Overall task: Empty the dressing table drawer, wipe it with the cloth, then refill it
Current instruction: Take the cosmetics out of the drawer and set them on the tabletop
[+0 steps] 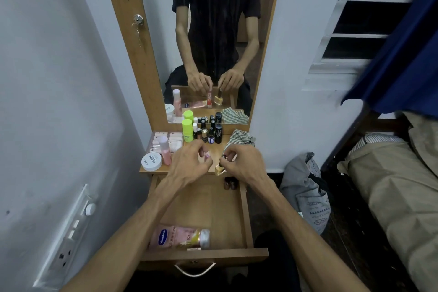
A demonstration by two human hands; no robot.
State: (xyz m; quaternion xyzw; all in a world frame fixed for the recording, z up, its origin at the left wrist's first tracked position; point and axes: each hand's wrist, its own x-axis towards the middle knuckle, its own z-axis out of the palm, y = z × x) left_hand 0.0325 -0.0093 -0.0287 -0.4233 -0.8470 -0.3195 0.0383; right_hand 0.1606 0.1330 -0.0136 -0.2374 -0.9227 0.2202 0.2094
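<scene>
Evidently the drawer was partly emptied — the left hand pinched a pink bottle, the right hand a yellow one at mid-frame — while the lotion remained inside, cloth unused on the desk.

I see lotion bottle in drawer at 7 o'clock | two small bottles at 1 o'clock | cloth on tabletop, 12 o'clock of drawer

The drawer is matt brown wood with a pale, curved metal handle. A glossy pink plastic Vaseline lotion bottle lies inside. The wooden surface carries a crumpled striped cloth, and the lock is shiny metal.
</scene>
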